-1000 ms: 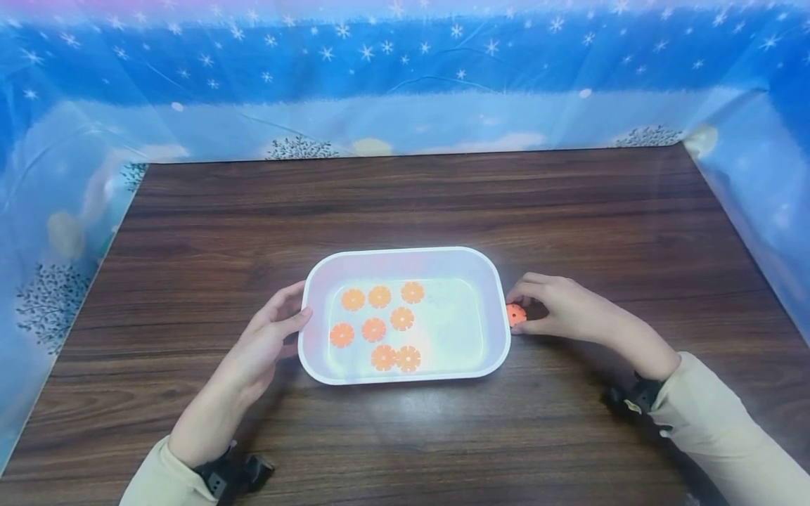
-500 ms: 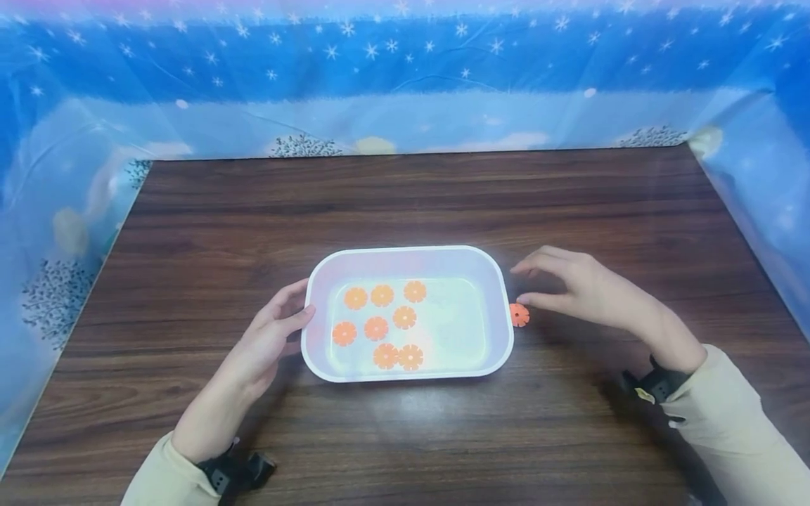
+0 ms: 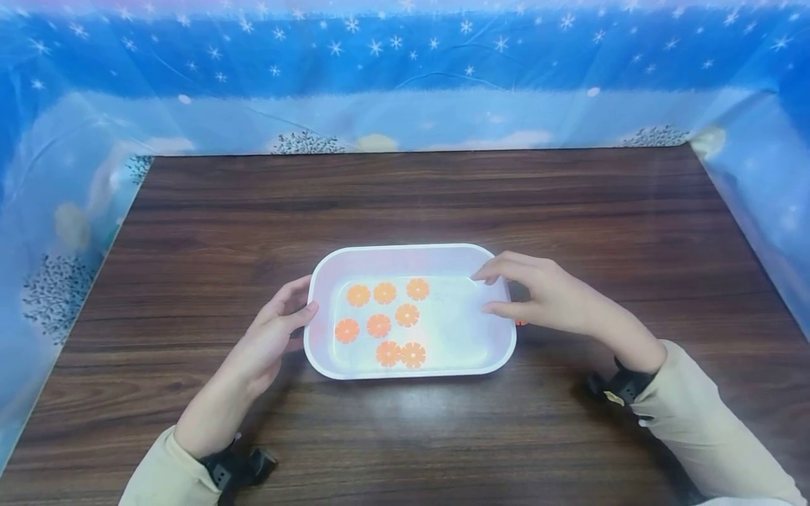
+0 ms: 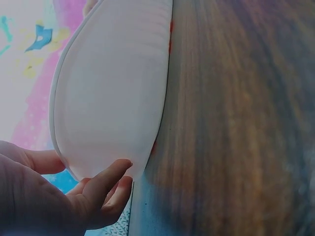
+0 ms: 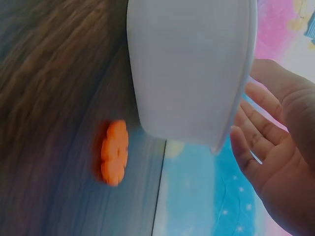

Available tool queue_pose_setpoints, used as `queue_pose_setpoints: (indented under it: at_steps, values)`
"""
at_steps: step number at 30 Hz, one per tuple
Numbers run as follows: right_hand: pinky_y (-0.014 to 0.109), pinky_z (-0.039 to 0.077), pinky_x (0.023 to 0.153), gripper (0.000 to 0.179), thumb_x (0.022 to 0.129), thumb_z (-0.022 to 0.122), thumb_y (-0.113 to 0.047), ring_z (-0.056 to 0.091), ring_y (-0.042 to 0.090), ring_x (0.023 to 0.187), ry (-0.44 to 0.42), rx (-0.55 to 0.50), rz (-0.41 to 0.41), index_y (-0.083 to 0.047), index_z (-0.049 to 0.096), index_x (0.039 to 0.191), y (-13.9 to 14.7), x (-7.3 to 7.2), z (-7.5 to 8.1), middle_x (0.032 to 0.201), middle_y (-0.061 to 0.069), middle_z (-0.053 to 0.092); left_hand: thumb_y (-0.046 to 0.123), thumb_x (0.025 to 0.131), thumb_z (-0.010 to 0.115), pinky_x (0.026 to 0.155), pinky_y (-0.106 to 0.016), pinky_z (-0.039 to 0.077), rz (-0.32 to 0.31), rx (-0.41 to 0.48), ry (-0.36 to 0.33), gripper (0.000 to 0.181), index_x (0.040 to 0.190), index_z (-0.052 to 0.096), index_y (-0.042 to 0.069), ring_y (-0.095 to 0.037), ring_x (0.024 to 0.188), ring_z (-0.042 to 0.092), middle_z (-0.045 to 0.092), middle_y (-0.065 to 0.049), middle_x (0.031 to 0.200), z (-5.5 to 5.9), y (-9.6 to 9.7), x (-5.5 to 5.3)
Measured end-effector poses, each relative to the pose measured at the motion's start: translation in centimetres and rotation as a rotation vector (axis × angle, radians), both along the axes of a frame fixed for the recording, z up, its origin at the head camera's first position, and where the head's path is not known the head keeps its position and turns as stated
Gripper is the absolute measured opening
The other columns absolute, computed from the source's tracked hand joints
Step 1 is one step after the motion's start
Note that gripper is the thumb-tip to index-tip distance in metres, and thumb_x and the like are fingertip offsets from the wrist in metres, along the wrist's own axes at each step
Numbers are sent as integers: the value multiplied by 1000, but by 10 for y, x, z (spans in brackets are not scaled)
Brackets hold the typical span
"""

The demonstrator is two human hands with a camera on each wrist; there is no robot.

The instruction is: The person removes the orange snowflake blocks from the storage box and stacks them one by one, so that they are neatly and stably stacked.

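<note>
Head view: a white rectangular tray with rounded corners (image 3: 458,334) sits in the middle of a dark brown wood-grain worktop (image 3: 405,204). Eight flat orange notched discs (image 3: 378,325) lie inside it, mostly in its left half: three along the far side, three across the middle and two touching side by side at the near side.

The bare left hand (image 3: 268,337) grips the tray's left end, thumb at the rim and fingers against the outer wall. The bare right hand (image 3: 547,292) is over the tray's right end with nothing in it, its thumb and fingers parted in a moderate gap; whether they touch the rim I cannot tell.

A single orange-red notched disc (image 5: 114,153) rests on the worktop just beside the tray's right end; in the head view the right hand hides most of it. The left wrist view shows small red bits at the tray's base edge, too little to identify.

Both arms wear cream sleeves (image 3: 690,422), with a black wrist device (image 3: 626,386) at each wrist. A blue, white and pink snowflake-print fabric backdrop (image 3: 405,84) borders the worktop on the far, left and right sides.
</note>
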State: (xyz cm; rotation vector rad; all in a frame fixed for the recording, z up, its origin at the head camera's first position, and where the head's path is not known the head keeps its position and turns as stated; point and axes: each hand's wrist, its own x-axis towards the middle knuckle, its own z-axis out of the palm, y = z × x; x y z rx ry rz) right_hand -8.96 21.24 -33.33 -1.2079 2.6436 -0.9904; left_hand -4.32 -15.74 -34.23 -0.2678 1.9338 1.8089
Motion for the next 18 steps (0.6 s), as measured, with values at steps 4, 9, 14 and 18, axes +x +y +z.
queue_pose_setpoints:
  at_steps: [4, 9, 14, 18]
  values:
    - [32, 48, 74, 40, 81, 74, -21, 57, 13, 93, -27, 8, 21, -14, 61, 118, -11, -1, 0, 112, 1, 62, 21, 99, 43, 99, -47, 33, -1, -6, 4, 54, 148, 20, 15, -33, 130, 32, 21, -14, 150, 1, 0, 0]
    - [38, 49, 82, 45, 82, 73, -27, 57, 16, 101, -107, 41, 45, -14, 60, 122, -29, -3, 3, 116, 2, 60, 22, 99, 44, 97, -45, 33, -1, -11, 3, 55, 148, 20, 14, -32, 129, 32, 21, -14, 149, 1, -1, 0]
    - [36, 46, 85, 50, 82, 72, -33, 56, 17, 102, -161, 121, 91, -11, 57, 125, -48, 0, 3, 115, 1, 60, 22, 99, 44, 95, -42, 35, -1, -13, -3, 55, 148, 20, 15, -31, 127, 34, 22, -14, 149, 2, -2, 0]
    - [32, 46, 86, 51, 80, 74, -31, 57, 17, 101, -137, 153, 168, -9, 57, 122, -61, 2, -2, 112, 1, 61, 22, 99, 44, 95, -42, 36, 6, 1, -9, 55, 148, 20, 15, -31, 127, 35, 22, -14, 149, 0, 0, 0]
